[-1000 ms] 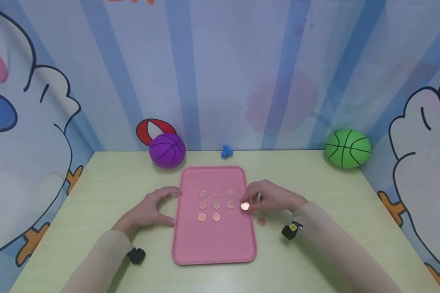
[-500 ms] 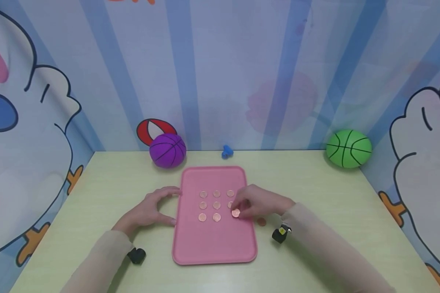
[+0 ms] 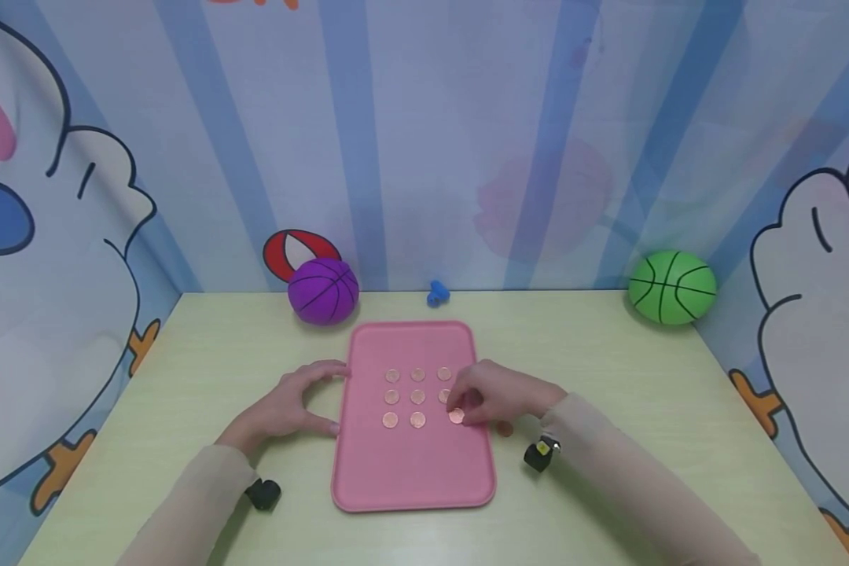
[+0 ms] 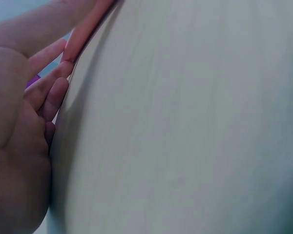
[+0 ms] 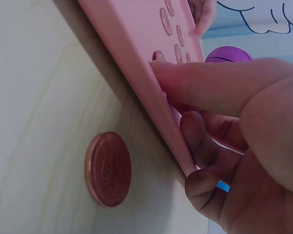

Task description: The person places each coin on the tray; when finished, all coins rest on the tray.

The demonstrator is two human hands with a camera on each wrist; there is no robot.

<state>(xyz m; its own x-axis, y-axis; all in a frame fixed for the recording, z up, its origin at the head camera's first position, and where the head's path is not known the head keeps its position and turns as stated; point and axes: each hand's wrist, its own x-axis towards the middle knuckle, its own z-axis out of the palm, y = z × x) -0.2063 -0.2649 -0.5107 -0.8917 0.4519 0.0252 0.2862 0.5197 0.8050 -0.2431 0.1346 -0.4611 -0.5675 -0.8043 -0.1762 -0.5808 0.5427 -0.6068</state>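
A pink tray lies on the table with several copper-coloured coins set out in rows on it. My left hand rests at the tray's left edge, thumb and fingers spread apart and touching the rim. Over the right part of the tray, my right hand pinches a coin between thumb and fingers, low at the right end of the nearest row. The right hand partly covers a coin in the middle row. One more coin lies on the table just outside the tray's right edge.
Toward the back wall sit a purple ball, a small blue object and, at the far right, a green ball. A striped cartoon backdrop closes off the table's back and sides.
My right hand has carried the coin leftward from the tray's right rim to the end of the nearest row, with only a slight shift lately. The left hand has stayed put.
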